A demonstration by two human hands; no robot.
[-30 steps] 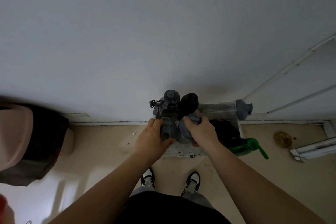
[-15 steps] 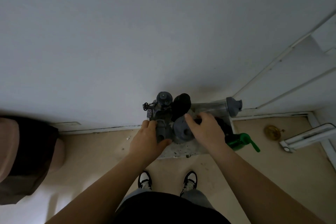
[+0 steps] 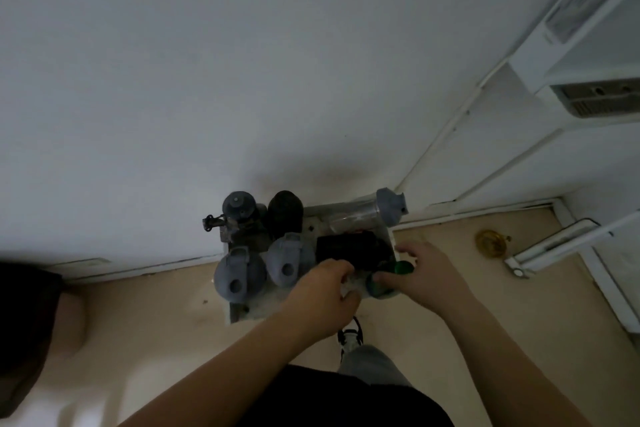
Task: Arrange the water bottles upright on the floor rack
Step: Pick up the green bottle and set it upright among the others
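A low white floor rack [image 3: 239, 314] stands against the wall. Upright on it are two grey-lidded bottles [image 3: 239, 274] [image 3: 286, 262] in front, with a grey-capped bottle [image 3: 238, 208] and a black bottle [image 3: 285, 213] behind them. A clear bottle with a grey lid [image 3: 367, 211] lies on its side at the back right. My left hand [image 3: 325, 291] and my right hand [image 3: 420, 272] both grip a green-lidded bottle [image 3: 401, 269] at the rack's front right; its body is mostly hidden by my fingers. A dark object [image 3: 349, 250] sits behind it.
A round brass floor fitting [image 3: 490, 243] and a white metal bar [image 3: 554, 246] lie on the beige floor to the right. A white door and appliance [image 3: 588, 55] fill the right side. A dark and pink object [image 3: 31, 315] sits at left. My shoe [image 3: 349, 340] is below the rack.
Both hands left the two grey-lidded front bottles, which now stand upright, and moved right onto the green-lidded bottle. The camera has shifted to the right.
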